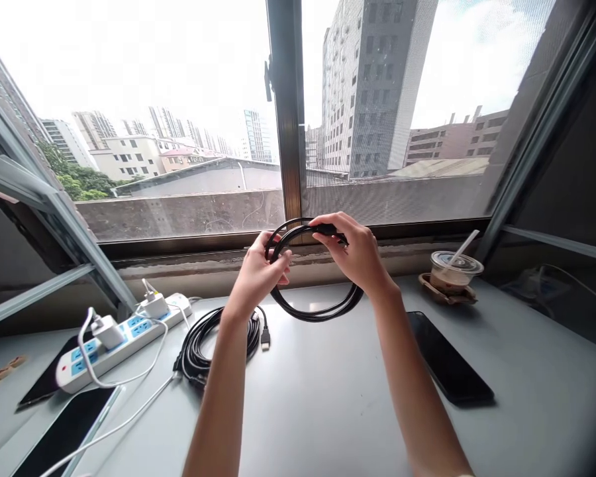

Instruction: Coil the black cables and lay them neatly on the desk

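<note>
Both hands hold a black cable coil up in front of the window, above the grey desk. My left hand is closed round the coil's left side. My right hand pinches the coil's top, where a black plug end sticks out between the fingers. A second coiled black cable lies on the desk under my left forearm, its USB plug pointing toward me.
A white power strip with white chargers and cords sits at the left. Dark phones lie at the left front and at the right. An iced drink cup with a straw stands by the window sill.
</note>
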Motion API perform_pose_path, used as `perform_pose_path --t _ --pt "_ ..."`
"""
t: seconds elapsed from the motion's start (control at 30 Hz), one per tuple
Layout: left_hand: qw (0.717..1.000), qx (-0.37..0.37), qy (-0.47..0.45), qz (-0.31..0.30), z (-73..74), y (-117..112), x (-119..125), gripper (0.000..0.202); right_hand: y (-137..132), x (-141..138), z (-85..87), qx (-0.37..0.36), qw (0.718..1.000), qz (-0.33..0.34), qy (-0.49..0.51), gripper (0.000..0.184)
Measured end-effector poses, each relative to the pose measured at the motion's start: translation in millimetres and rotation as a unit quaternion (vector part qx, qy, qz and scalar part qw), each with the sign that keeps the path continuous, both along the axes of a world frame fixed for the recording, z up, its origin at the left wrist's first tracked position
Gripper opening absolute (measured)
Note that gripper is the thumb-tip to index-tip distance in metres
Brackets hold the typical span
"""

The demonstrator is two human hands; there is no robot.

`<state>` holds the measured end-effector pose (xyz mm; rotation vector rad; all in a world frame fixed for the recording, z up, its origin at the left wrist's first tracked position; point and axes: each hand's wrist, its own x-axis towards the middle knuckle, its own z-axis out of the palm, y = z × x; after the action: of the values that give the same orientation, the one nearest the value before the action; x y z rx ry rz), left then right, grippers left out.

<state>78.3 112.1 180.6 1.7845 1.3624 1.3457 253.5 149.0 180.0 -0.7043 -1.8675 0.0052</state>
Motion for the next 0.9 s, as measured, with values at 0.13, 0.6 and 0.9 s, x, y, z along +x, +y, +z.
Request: perform_pose_path --t 0.13,0.6,0.9 --pt "0.978 0.109 0.146 0.105 3.8 -6 3 0.028 -8 -5 1.2 0.003 0.999 0.004 -0.044 0.017" --pt "0.969 0.088 0.215 0.078 1.8 -5 0 0.014 -10 -12 -1.7 -0.002 0.999 0.000 -0.034 0.025" --pt "0.982 -0.084 0.166 0.023 -8.4 1 -10 0.018 19 -14 -20.0 -0.077 0.995 0.011 -0.063 0.022"
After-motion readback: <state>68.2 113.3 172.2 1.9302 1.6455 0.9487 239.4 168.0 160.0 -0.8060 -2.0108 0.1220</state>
